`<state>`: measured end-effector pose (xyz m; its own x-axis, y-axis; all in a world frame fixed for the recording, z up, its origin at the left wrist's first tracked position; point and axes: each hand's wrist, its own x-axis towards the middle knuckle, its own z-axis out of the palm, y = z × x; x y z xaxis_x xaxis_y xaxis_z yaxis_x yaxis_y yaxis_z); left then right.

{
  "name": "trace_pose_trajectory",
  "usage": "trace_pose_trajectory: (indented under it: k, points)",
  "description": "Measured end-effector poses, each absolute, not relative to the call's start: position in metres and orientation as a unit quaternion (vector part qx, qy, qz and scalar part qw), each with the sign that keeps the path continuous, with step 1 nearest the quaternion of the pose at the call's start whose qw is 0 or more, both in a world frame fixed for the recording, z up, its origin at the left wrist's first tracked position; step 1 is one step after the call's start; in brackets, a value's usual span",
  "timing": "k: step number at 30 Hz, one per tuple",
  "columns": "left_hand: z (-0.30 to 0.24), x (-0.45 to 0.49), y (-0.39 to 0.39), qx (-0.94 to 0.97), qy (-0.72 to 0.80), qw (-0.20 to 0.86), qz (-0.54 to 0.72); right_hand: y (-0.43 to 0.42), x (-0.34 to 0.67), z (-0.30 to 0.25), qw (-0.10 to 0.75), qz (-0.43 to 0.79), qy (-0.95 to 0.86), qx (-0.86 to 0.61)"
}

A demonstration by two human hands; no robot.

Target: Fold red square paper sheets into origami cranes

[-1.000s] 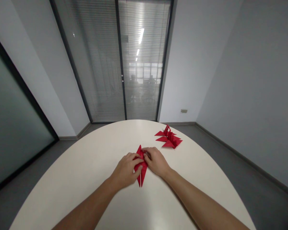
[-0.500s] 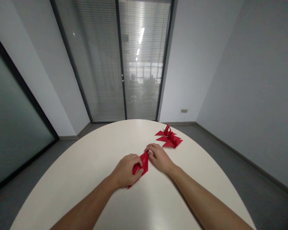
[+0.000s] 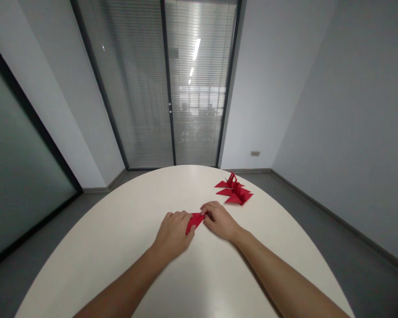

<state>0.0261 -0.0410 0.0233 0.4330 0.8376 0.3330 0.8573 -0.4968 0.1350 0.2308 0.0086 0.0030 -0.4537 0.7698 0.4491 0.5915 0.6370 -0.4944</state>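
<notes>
Your L hand (image 3: 174,232) grips the red paper (image 3: 194,222) abt. mid white table (image 3: 126,216), & your R hand (image 3: 218,220) pinches its tip. Folded red birds (image 3: 235,193) sit just past your R hand.

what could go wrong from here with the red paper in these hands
The left hand covers part of the red paper, so pressing hard might crumple it out of sight. The right hand has its fingertips at the paper's pointed end, so a sharp tug could tear it. The folded red pieces lie just beyond the right hand, so a careless sweep might knock them.
</notes>
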Motion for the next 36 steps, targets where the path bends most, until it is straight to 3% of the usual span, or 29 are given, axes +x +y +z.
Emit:
trace_pose_trajectory:
  k: [12, 20, 29, 36]
  points:
    - [0.020, 0.024, -0.037, -0.824, -0.537, 0.048, -0.173, 0.007, 0.231, 0.000, 0.305, 0.125, -0.837, -0.437]
    - [0.022, 0.025, -0.039, -0.815, -0.555, 0.030, -0.166, 0.006, 0.228, 0.005, 0.351, 0.124, -0.818, -0.437]
    - [0.016, 0.024, -0.037, -0.822, -0.543, 0.036, -0.167, 0.010, 0.230, 0.001, 0.336, 0.087, -0.806, -0.479]
    - [0.011, 0.022, -0.035, -0.818, -0.531, -0.024, -0.220, -0.009, 0.217, 0.020, 0.280, 0.117, -0.895, -0.327]
